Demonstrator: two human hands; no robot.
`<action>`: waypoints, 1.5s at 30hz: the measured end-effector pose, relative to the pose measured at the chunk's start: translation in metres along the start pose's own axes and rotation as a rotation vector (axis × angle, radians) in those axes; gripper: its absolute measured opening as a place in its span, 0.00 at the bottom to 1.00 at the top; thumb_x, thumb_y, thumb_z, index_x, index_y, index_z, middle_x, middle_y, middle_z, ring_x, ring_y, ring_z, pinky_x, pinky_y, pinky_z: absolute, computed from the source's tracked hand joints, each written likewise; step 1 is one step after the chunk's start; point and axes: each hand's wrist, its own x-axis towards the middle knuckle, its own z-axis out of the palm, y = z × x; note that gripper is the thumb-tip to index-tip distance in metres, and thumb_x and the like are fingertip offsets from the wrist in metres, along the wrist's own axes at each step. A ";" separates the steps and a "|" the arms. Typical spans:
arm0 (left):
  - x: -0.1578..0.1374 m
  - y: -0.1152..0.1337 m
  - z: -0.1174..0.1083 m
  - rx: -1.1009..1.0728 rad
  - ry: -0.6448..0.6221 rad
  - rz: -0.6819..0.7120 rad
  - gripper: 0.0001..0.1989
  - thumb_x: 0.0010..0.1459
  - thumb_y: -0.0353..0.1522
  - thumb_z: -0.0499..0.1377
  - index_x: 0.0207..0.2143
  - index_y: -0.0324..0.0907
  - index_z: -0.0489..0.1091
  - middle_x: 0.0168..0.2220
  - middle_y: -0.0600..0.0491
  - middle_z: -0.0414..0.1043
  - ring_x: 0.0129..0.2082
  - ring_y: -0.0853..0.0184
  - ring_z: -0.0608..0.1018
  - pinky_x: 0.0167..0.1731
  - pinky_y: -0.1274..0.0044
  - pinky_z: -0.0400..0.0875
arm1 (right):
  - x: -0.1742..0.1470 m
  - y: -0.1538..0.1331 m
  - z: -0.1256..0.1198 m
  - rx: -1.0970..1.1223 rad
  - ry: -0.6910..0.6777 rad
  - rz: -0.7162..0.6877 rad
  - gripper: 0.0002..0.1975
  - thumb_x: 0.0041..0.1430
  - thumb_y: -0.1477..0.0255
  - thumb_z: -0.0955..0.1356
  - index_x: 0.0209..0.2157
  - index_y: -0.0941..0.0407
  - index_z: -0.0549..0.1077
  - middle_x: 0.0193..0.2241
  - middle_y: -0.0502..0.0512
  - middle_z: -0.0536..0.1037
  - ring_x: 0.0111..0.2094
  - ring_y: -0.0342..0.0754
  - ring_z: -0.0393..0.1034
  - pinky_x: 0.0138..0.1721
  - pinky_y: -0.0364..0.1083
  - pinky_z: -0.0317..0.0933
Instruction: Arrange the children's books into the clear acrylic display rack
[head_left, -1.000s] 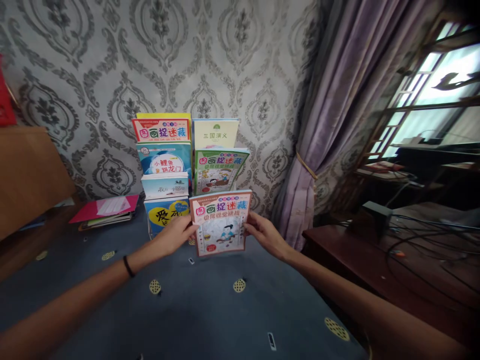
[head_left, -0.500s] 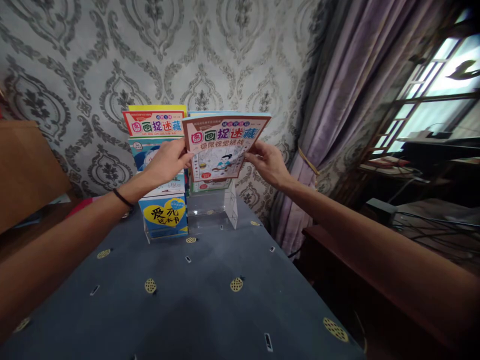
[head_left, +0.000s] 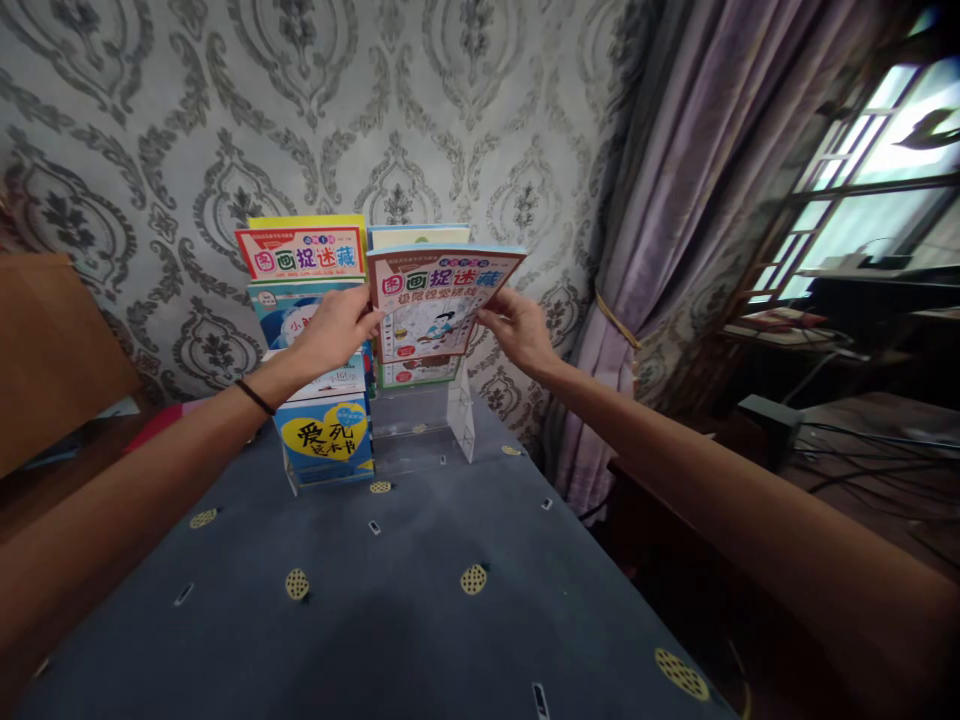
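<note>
My left hand (head_left: 341, 325) pinches the left edge of a brown-bordered picture book (head_left: 439, 305), and my right hand (head_left: 519, 328) grips its right edge. The book is upright, tilted slightly, in front of the right half of a clear tiered book stand (head_left: 462, 420). Behind and below it shows a green-bordered book (head_left: 420, 372); pale book tops rise above it. In the stand's left half are a red-bordered book (head_left: 300, 255), a light-blue book (head_left: 266, 305) partly hidden by my left hand, and a blue book with a yellow heart (head_left: 328, 437) in the lowest tier.
The stand is on a table with a dark blue pineapple-print cloth (head_left: 375, 620), close to a patterned wall. A brown box (head_left: 60, 350) stands at the left. On the right hang a purple curtain (head_left: 660, 200) and, farther off, cables (head_left: 855, 460) on a surface.
The brown-bordered book has moved slightly down and closer to the stand, both hands keeping hold of it. The view has shifted a little.
</note>
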 end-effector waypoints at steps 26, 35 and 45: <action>-0.002 -0.019 0.015 -0.005 -0.021 -0.046 0.05 0.61 0.29 0.55 0.38 0.42 0.70 0.35 0.49 0.78 0.34 0.60 0.81 0.37 0.71 0.75 | -0.001 0.021 0.020 0.004 -0.054 0.043 0.11 0.53 0.73 0.66 0.39 0.55 0.76 0.35 0.53 0.79 0.37 0.51 0.72 0.41 0.51 0.70; 0.002 -0.022 0.027 0.043 -0.004 -0.048 0.06 0.61 0.28 0.55 0.41 0.42 0.67 0.34 0.50 0.77 0.37 0.58 0.81 0.42 0.67 0.75 | -0.006 0.025 0.020 -0.013 -0.093 0.042 0.12 0.54 0.72 0.65 0.39 0.55 0.76 0.34 0.54 0.80 0.36 0.52 0.73 0.42 0.53 0.71; 0.006 -0.026 0.027 -0.005 0.088 -0.114 0.11 0.60 0.25 0.56 0.45 0.43 0.63 0.31 0.52 0.73 0.36 0.58 0.80 0.40 0.66 0.76 | -0.018 0.044 0.031 -0.188 -0.130 0.124 0.10 0.53 0.73 0.65 0.37 0.56 0.75 0.32 0.56 0.80 0.34 0.54 0.74 0.42 0.55 0.70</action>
